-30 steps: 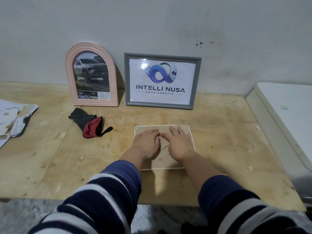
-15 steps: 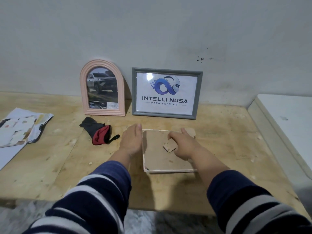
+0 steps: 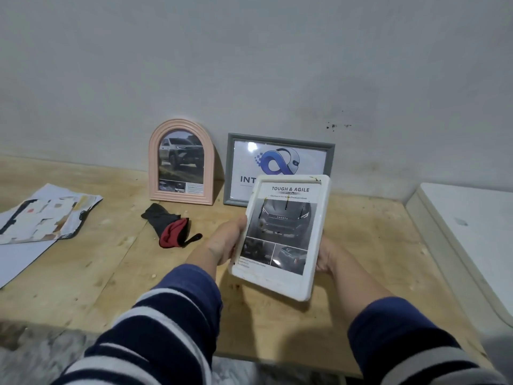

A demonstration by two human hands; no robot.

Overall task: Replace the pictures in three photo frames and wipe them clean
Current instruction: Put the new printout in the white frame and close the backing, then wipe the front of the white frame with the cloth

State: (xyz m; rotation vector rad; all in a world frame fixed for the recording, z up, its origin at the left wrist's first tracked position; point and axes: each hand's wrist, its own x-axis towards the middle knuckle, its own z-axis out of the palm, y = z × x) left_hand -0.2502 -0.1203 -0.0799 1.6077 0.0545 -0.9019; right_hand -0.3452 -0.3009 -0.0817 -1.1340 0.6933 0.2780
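Note:
I hold a white rectangular photo frame (image 3: 319, 240) upright above the wooden table (image 3: 111, 273), its front facing me with a grey car picture headed "TOUGH & AGILE". My left hand (image 3: 226, 243) grips its left edge and my right hand (image 3: 326, 255) grips its right edge, mostly hidden behind it. A pink arched frame (image 3: 181, 162) with a car photo and a grey rectangular frame (image 3: 280, 151) with a logo print lean against the wall behind. A black and red cloth (image 3: 170, 227) lies on the table, left of my left hand.
Cut paper sheets (image 3: 44, 218) lie at the table's left side. A white appliance top (image 3: 472, 237) borders the table on the right. The wall stands right behind the leaning frames.
The white frame lay face down under my hands. It has since been lifted off the table and turned over, so its front faces me.

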